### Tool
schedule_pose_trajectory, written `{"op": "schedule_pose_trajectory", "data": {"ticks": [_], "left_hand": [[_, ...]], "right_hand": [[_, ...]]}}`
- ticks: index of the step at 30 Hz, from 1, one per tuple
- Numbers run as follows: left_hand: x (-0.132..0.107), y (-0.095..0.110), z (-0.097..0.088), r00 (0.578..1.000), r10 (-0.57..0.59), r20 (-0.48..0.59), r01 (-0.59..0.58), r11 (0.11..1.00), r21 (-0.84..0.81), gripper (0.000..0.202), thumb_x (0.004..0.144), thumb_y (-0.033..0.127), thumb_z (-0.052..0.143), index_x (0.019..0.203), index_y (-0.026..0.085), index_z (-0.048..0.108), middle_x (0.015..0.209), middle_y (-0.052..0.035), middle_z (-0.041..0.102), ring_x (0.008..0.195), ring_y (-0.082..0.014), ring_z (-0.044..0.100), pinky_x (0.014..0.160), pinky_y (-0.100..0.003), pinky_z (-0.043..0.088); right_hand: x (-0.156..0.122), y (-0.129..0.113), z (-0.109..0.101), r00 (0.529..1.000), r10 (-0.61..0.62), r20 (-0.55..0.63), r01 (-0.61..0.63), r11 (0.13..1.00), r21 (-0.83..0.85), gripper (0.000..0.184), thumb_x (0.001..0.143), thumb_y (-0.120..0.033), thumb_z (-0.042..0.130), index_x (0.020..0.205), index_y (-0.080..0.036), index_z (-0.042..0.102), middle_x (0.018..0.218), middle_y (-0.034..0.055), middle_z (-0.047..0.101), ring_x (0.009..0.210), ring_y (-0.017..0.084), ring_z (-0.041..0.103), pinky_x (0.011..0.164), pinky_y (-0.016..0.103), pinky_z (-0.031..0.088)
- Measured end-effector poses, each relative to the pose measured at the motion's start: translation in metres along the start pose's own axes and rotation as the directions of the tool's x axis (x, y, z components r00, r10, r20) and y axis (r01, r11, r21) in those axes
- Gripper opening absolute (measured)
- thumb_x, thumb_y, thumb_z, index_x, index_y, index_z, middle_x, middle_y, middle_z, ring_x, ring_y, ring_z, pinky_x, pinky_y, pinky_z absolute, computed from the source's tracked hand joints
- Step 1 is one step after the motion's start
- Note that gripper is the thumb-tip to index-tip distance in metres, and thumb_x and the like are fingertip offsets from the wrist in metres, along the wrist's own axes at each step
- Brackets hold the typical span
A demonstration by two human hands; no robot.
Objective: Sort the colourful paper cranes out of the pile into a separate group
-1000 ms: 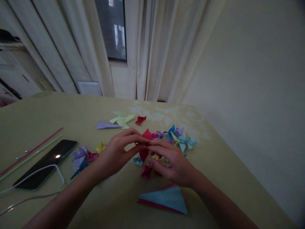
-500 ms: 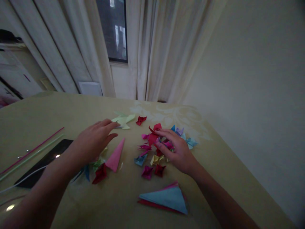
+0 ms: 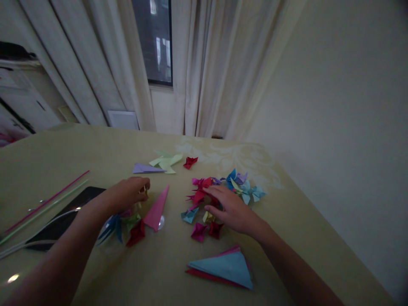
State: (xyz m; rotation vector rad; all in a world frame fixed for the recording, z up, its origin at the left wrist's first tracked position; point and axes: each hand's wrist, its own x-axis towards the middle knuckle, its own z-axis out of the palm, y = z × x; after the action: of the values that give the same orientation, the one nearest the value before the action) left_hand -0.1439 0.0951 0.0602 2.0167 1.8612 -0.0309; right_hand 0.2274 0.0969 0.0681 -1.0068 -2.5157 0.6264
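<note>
White cable: one (image 3: 38,244), lying across the phone on your far left
Sticks: two, a magenta stick (image 3: 47,201) and a pale green stick (image 3: 49,209) alongside it, long axes running diagonally away from you to the right
Phone: one (image 3: 59,223), dark, same sort of diagonal, partly behind your arm
Left heap: folded bits under your wrist, I can pick out a blue spiky piece (image 3: 112,228), a green piece (image 3: 130,221) and a red piece (image 3: 136,233)
Left hand: yours (image 3: 135,190), fingers curled in with the thumb close to them, something yellowish at the tips, can't make out if you've got hold of it
Purple triangle: one (image 3: 147,168), long axis sideways, narrow end to your right
Pink triangle: one (image 3: 156,210), just beside the left heap, tip away from you and a bit right, over a clear disc (image 3: 161,223)
Far pieces: one pale green shape (image 3: 166,162), one red star (image 3: 190,162)
Red flower: (image 3: 199,194) in the right cluster, at your right fingertips, can't make out which way it faces
Triangle stack: one (image 3: 223,265), blue on top, tip pointing left
Right hand: yours (image 3: 228,206), loosely spread, visible gap between thumb and fingers, gripping nothing that I can see
</note>
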Motion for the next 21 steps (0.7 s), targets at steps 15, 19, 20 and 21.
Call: {"op": "schedule_pose_trajectory", "data": {"ticks": [15,19,20,21], "left_hand": [[-0.054,0.138,0.011,0.799,0.424,-0.426,-0.590,0.691,-0.418,0.038,0.098,0.024,0.066,0.134,0.028,0.053,0.120,-0.0062,0.074,0.101,-0.0217,0.077,0.081,-0.034,0.064],[-0.052,0.121,0.000,0.825,0.406,-0.393,-0.550,0.736,-0.395,0.033,0.102,0.033,0.061,0.134,0.029,0.053,0.126,-0.0074,0.072,0.103,-0.0223,0.077,0.084,-0.035,0.064],[-0.050,0.109,-0.003,0.836,0.388,-0.387,-0.515,0.797,-0.314,0.033,0.101,0.034,0.061,0.134,0.029,0.055,0.131,-0.0087,0.071,0.109,-0.0248,0.075,0.090,-0.039,0.062],[-0.047,0.094,-0.006,0.852,0.358,-0.381,-0.454,0.868,-0.201,0.034,0.099,0.033,0.062,0.132,0.028,0.058,0.135,-0.0100,0.070,0.116,-0.0282,0.073,0.096,-0.043,0.060]], "right_hand": [[-0.006,-0.050,-0.003,0.958,-0.121,-0.261,0.189,0.948,0.254,0.012,0.103,-0.032,0.072,0.108,-0.022,0.072,0.109,0.0065,0.073,0.102,0.022,0.069,0.089,0.034,0.055],[-0.005,-0.043,-0.010,0.951,-0.111,-0.287,0.174,0.964,0.202,0.019,0.103,-0.038,0.071,0.096,-0.021,0.073,0.093,0.0037,0.073,0.086,0.019,0.069,0.079,0.031,0.052],[-0.006,-0.041,-0.014,0.955,-0.103,-0.276,0.158,0.970,0.184,0.021,0.104,-0.039,0.070,0.095,-0.020,0.074,0.091,0.0032,0.073,0.083,0.019,0.068,0.077,0.031,0.051],[-0.006,-0.038,-0.019,0.963,-0.090,-0.255,0.135,0.977,0.164,0.022,0.104,-0.040,0.069,0.095,-0.020,0.074,0.090,0.0030,0.073,0.082,0.018,0.068,0.077,0.030,0.051]]}}
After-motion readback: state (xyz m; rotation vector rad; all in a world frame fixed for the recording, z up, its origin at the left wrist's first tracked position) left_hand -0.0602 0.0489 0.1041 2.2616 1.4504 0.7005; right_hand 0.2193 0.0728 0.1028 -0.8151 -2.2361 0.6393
